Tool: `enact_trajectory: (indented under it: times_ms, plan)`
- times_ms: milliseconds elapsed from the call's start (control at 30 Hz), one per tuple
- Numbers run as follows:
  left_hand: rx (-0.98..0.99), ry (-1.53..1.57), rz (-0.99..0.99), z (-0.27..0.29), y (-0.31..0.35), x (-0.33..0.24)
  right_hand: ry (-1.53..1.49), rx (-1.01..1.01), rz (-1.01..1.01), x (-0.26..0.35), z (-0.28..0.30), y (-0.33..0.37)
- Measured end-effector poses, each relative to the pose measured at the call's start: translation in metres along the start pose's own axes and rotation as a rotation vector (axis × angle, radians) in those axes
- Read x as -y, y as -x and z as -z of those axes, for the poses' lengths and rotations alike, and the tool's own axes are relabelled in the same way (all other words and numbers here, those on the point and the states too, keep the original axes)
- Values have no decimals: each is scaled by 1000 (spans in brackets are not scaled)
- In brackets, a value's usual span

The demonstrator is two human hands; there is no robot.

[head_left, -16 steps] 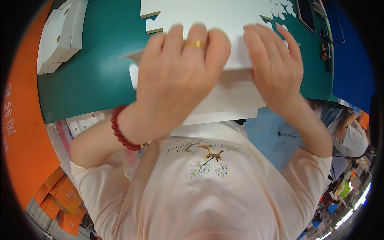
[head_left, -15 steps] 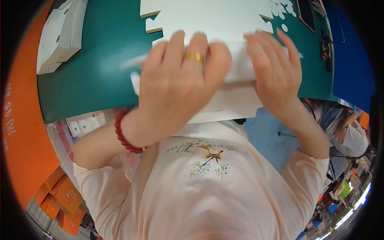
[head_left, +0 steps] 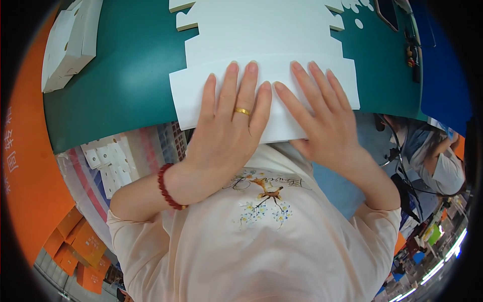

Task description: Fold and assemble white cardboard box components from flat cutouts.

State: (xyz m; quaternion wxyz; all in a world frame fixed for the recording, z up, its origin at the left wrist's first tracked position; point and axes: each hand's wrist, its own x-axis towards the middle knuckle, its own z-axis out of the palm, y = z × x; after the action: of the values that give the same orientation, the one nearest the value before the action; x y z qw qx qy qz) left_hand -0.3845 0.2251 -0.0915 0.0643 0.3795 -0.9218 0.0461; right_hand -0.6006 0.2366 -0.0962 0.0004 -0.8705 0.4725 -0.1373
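Note:
White die-cut cardboard blanks (head_left: 261, 32) with notched sides lie on the green table in front of me. They look stacked, with thick edges at the notches. The near flap (head_left: 183, 95) of the top blank reaches over the table's front edge. My left hand (head_left: 226, 118), with a gold ring and a red bead bracelet at the wrist, rests flat on this flap. Beside it, my right hand (head_left: 324, 121) also lies flat on the flap, its fingers spread. Both hands are open, and neither grips anything.
Folded white boxes (head_left: 73, 43) stand on the table (head_left: 126, 75) at the far left. Small white discs (head_left: 358, 23) and a phone (head_left: 386, 14) lie far right. Below the left edge are more white boxes (head_left: 114, 166). Another person (head_left: 435, 163) sits at right.
Both hands were raised and blurred by motion around the near part of the cardboard. Now they have come down nearer to me and lie flat and still on the flap.

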Motion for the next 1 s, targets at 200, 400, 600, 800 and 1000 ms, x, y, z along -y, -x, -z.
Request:
enact_trajectory:
  times_ms: [200,400,600,800,1000]
  plan:
    - [-97,95,46,64,-40,51,-141,131,32,-53,51,-67]
    - [-464,70,-316,45,-30,33,-287,540,-310,-113,112,-148]
    - [-210,160,-111,-2,-38,25,-195,735,-227,-110,94,-189]
    - [-195,185,-146,33,-19,7,-362,796,-401,-138,78,-180]
    - [-208,138,-219,49,-22,14,-419,854,-429,-156,63,-197]
